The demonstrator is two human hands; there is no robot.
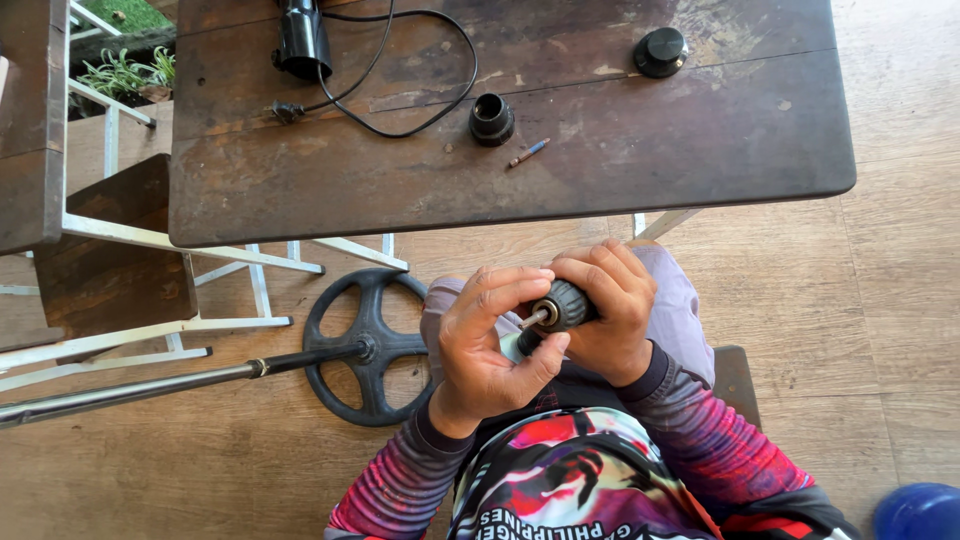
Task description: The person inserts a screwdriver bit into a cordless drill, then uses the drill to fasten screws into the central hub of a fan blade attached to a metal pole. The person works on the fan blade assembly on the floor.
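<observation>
Two hands: right hand grips black chuck, axis pointing left; left hand pinches its bit.

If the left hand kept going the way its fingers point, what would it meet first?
The left hand points its fingers toward the right hand; first it would meet the black ribbed part that the right hand grips, which its fingertips seem to touch already.
</observation>
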